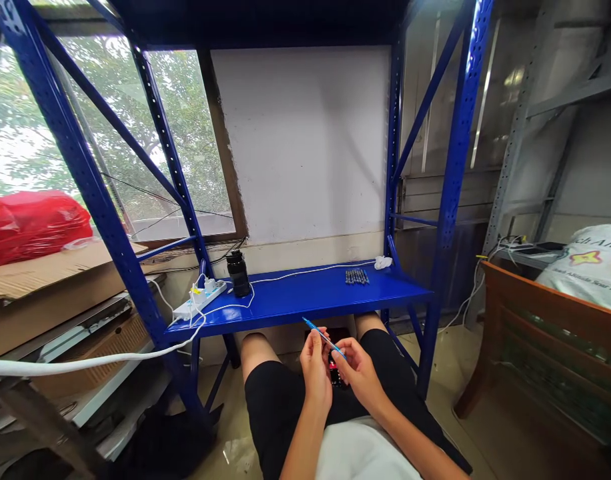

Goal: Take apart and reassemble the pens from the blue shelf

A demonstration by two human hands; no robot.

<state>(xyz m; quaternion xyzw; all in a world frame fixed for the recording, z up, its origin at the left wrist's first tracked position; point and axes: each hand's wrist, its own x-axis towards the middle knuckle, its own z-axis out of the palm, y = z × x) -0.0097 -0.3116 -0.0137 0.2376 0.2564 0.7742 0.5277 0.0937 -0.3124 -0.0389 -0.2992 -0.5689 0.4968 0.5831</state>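
Observation:
A slim blue pen [313, 326] is held slantwise above my lap, its dark tip pointing up and to the left. My left hand [315, 360] pinches it near the middle of the barrel. At the lower right end, the fingers of my right hand [356, 368] are closed on the same pen. Below and between the hands, a dark object with a small red glow [334, 367] shows partly; what it is I cannot make out. Beyond my hands, several dark pen-like pieces [357, 277] lie in a row on the blue shelf [295, 300].
A black bottle [238, 273] stands on the shelf's left side, beside a white power strip [200, 299] with cables. White crumpled material [383, 263] lies at the back right corner. Blue uprights [455, 133] frame both sides. A wooden chair [545, 313] stands to the right.

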